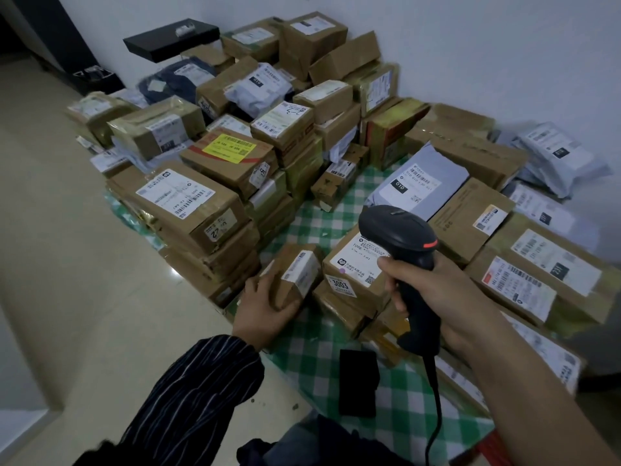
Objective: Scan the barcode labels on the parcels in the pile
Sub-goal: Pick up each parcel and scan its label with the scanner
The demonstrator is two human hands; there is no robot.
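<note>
My right hand [433, 294] grips the handle of a black corded barcode scanner [401, 237], whose head points forward over a labelled brown box [356, 270] marked 3003. My left hand [265, 306] holds the near side of a small brown parcel [295, 272] with a white label on its right face, standing on the green checked cloth [322, 227]. Around them spreads the pile of parcels [235, 153]: stacked brown cartons to the left and at the back, grey mailer bags [420, 183] and flat boxes to the right, most with white barcode labels facing up.
A black flat object [358, 381] lies on the cloth near me. A black flat box [171, 38] tops the far left of the pile. White walls bound the back and right. Beige tiled floor [84, 264] stretches to the left. The scanner's cable [433, 415] hangs toward my lap.
</note>
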